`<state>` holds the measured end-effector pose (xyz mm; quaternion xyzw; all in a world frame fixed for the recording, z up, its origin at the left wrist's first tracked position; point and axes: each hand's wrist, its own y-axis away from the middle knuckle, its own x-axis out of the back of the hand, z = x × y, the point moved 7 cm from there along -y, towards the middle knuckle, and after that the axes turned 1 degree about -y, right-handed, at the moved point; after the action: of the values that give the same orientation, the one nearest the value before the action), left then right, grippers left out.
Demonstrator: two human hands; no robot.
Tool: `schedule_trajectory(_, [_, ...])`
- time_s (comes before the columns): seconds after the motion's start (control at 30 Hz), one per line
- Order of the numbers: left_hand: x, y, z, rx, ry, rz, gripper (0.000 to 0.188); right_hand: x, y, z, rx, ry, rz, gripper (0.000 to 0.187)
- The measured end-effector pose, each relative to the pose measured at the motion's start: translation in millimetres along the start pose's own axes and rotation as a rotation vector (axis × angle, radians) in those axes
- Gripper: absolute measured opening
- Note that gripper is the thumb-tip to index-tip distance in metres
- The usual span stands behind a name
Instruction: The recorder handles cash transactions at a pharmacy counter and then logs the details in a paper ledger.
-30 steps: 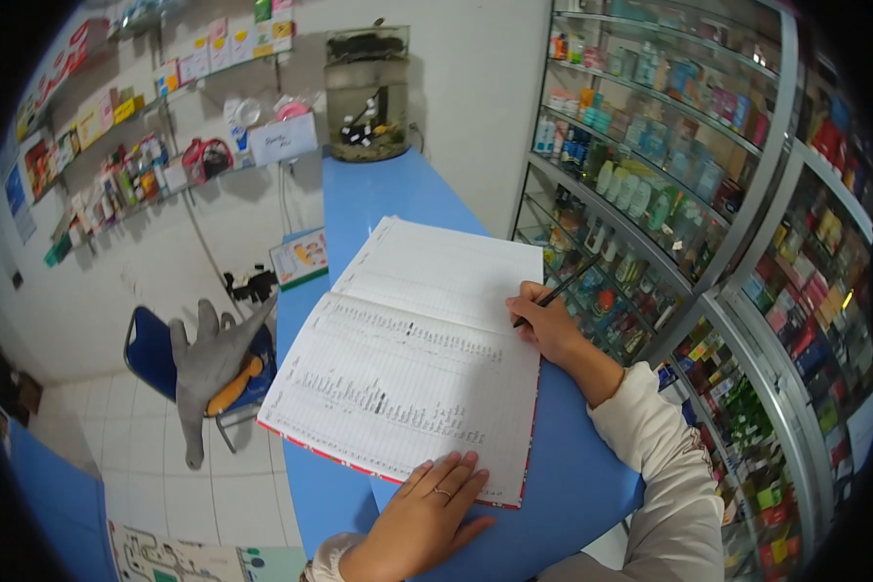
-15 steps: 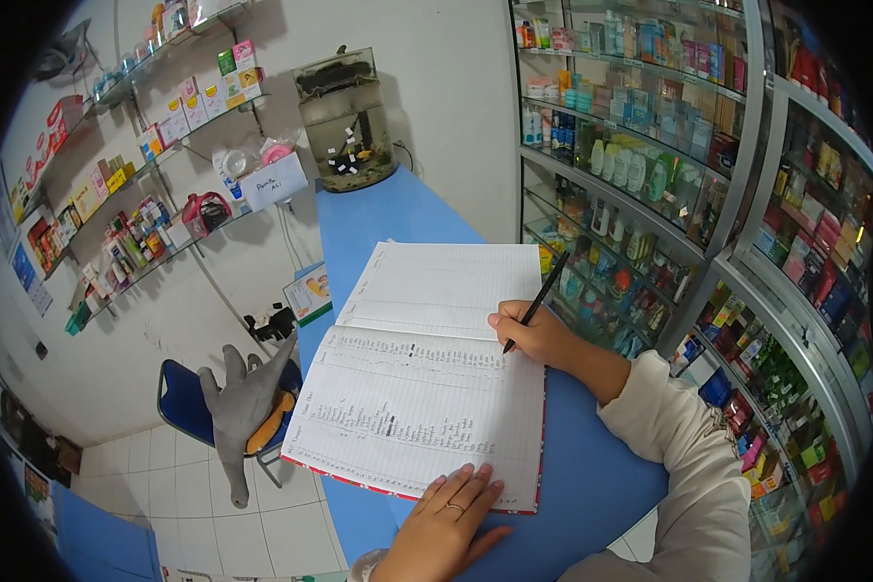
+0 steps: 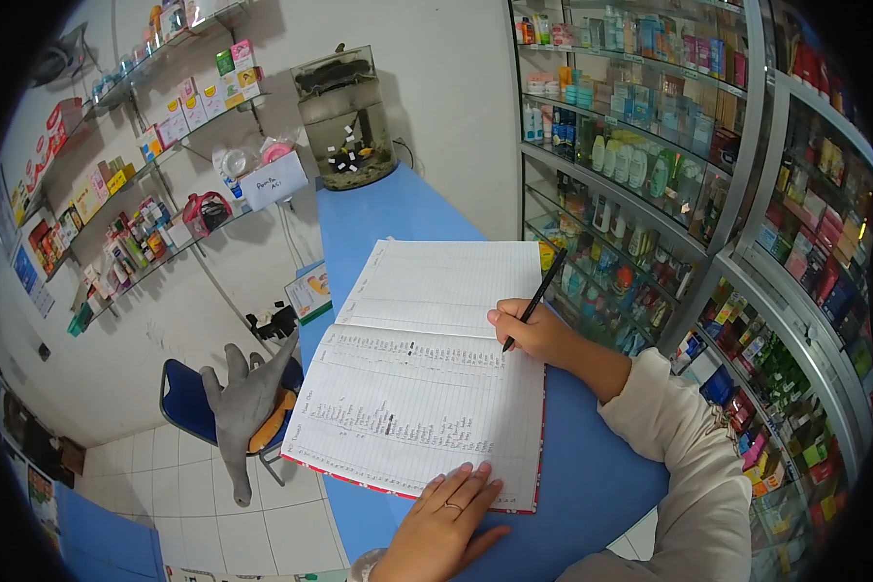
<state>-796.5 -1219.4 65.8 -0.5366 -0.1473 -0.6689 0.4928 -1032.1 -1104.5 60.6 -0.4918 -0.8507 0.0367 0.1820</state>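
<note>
A large lined notebook (image 3: 436, 388) with a red cover edge lies spread on the blue table (image 3: 592, 427), turned sideways to me. Handwritten columns fill much of its nearer page; the farther page is mostly blank lines. My right hand (image 3: 532, 330) grips a black pen (image 3: 545, 291), its tip touching the paper near the right edge of the nearer page. Flat on the notebook's bottom edge rests my left hand (image 3: 448, 519), fingers stretched out, a ring on one of them. It holds nothing.
At the table's far end stands a fish tank (image 3: 344, 121). Glass cabinets (image 3: 640, 145) full of bottles and boxes line the right. Wall shelves (image 3: 165, 145) with packages run along the left. A grey plush toy (image 3: 238, 412) sits on a blue chair (image 3: 179, 393) left of the table.
Almost nothing differs. The pen and my right hand stay at nearly the same spot on the page, and my left hand has not moved.
</note>
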Motion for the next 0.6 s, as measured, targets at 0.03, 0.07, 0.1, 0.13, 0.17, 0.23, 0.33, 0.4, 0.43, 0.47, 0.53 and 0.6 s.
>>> schedule_trajectory(0.03, [-2.6, 0.4, -3.4, 0.024, -0.013, -0.018, 0.048, 0.3, 0.3, -0.1, -0.01, 0.007, 0.005, 0.041])
schedule_trajectory(0.07, [-3.1, 0.9, -3.7, 0.023, -0.014, -0.018, 0.048, 0.3, 0.2, 0.2, -0.009, 0.007, 0.005, 0.041])
schedule_trajectory(0.1, [-3.9, 0.9, -4.0, 0.024, -0.014, -0.024, 0.048, 0.3, 0.0, 0.8, -0.004, 0.013, 0.002, 0.041])
schedule_trajectory(0.13, [-4.2, 0.6, -4.0, 0.024, -0.013, -0.03, 0.049, 0.4, -0.1, 1.1, 0.002, 0.019, -0.002, 0.041])
schedule_trajectory(0.17, [-3.1, 0.2, -2.0, 0.023, -0.013, -0.031, 0.049, 0.9, -0.2, 1.4, 0.002, 0.019, -0.001, 0.041])
schedule_trajectory(0.23, [3.9, -0.8, 6.7, -0.025, 0.003, 0.017, 0.054, 0.4, -0.4, 2.4, -0.006, 0.003, -0.007, 0.041])
schedule_trajectory(0.33, [4.3, -0.7, 6.4, -0.025, 0.007, 0.024, 0.054, 0.3, -0.8, 1.3, 0.0, 0.019, -0.01, 0.041])
schedule_trajectory(0.4, [4.6, -0.7, 6.0, -0.024, 0.006, 0.023, 0.054, -0.3, -2.1, 4.6, -0.003, 0.008, -0.011, 0.041])
schedule_trajectory(0.43, [4.6, -0.6, 6.0, -0.024, 0.006, 0.021, 0.054, -0.5, -2.5, 5.8, -0.007, -0.003, -0.012, 0.041])
schedule_trajectory(0.47, [4.6, -0.6, 6.1, -0.024, 0.006, 0.021, 0.054, -0.3, -2.3, 5.1, -0.007, -0.003, -0.013, 0.041])
schedule_trajectory(0.53, [3.9, -0.4, 6.3, -0.018, 0.007, 0.015, 0.054, 0.4, -1.1, 3.4, -0.017, 0.02, -0.008, 0.042])
schedule_trajectory(0.6, [4.2, -0.1, 5.5, -0.023, 0.016, 0.027, 0.053, 0.3, -1.3, 2.6, -0.012, 0.02, -0.012, 0.042])
